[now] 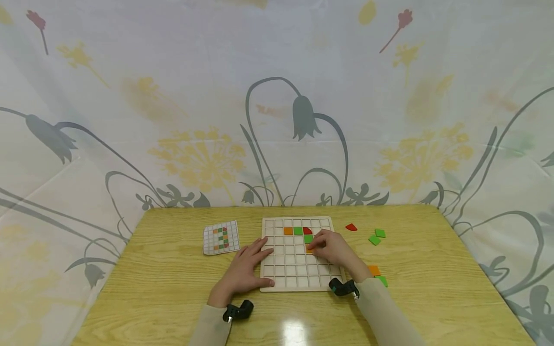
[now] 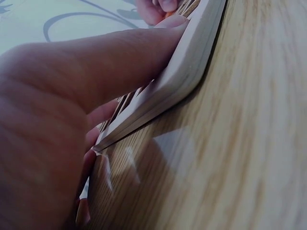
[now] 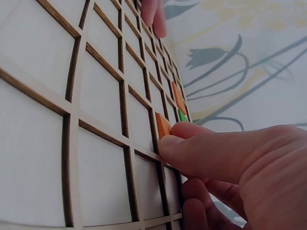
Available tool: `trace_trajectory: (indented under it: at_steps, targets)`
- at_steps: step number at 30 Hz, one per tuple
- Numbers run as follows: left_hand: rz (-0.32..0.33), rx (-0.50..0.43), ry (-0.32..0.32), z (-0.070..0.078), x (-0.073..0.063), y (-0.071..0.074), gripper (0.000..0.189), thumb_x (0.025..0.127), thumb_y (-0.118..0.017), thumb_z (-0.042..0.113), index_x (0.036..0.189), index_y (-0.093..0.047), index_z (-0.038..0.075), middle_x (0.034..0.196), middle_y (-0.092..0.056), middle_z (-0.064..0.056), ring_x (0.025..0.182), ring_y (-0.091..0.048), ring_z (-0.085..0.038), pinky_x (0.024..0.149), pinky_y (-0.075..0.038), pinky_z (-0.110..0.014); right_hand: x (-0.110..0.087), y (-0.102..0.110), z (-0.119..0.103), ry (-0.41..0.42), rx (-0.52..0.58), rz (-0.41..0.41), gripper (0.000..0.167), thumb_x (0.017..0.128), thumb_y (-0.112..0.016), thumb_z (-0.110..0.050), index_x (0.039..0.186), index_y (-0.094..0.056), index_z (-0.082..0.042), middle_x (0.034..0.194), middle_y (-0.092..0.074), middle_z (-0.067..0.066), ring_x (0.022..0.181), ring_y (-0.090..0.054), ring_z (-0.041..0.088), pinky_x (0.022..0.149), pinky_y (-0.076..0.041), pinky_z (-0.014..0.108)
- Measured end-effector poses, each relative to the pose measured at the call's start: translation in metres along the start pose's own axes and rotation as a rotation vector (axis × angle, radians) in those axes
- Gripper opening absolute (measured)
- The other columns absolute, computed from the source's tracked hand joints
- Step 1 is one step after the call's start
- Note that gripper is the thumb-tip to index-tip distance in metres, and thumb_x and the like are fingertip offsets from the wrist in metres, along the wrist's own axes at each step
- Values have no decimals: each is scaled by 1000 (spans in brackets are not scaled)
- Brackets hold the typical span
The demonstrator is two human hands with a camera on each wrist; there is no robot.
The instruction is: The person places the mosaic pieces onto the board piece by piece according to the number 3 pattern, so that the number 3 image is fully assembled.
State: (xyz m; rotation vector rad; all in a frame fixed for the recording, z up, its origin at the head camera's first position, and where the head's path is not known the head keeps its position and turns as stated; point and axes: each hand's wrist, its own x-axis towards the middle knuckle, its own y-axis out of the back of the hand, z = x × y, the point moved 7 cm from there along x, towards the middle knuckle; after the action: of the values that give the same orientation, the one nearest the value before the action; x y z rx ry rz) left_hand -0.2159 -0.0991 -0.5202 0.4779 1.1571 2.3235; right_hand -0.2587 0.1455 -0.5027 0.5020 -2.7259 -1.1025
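Pale flower-printed cloth (image 1: 277,48) hangs behind your yellow wood-grain bench (image 1: 164,288). Your right hand (image 1: 331,247) has its grip on an orange square tile (image 3: 162,125), pinched between thumb and finger at the pale wooden grid board (image 1: 285,269), near a green square tile (image 1: 308,239). Your left hand (image 1: 242,271), fingers outstretched, rests on the board's left edge. Farther up the grid sit an orange square (image 1: 288,231), a green square (image 1: 298,231) and a red quarter-round piece (image 1: 307,230). Left of the board lies a white printed grid card (image 1: 221,238); rightward, loose green and orange squares (image 1: 374,240).

The board (image 1: 290,260) looks matt wooden, the table (image 1: 164,274) glossy wood-grained, the sheet (image 1: 221,238) papery.
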Motion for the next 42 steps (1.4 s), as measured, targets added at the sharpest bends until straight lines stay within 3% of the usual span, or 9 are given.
trace_trajectory:
  at_steps: [15, 33, 42]
  targets:
    - [7, 12, -7, 0, 0, 0, 85, 81, -74, 56, 151, -47, 16, 165, -21, -4, 151, -16, -24, 117, -14, -56, -2, -1, 1, -45, 49, 3, 17, 86, -72, 0, 93, -81, -13, 101, -62, -2, 95, -58, 21, 83, -50, 38]
    - [3, 21, -4, -1, 0, -1, 85, 81, -74, 55, 151, -46, 16, 165, -21, -4, 151, -16, -25, 117, -13, -56, -3, -2, 0, -23, 48, 3, 17, 87, -72, -1, 98, -79, -12, 101, -61, -1, 94, -58, 20, 83, -50, 39]
    - [3, 9, -2, 0, -1, 0, 85, 81, -74, 55, 151, -46, 16, 165, -21, -4, 151, -15, -24, 118, -13, -55, -7, 2, -1, 33, 13, 22, 18, 88, -72, -5, 103, -78, -13, 103, -67, 0, 93, -61, 19, 83, -50, 40]
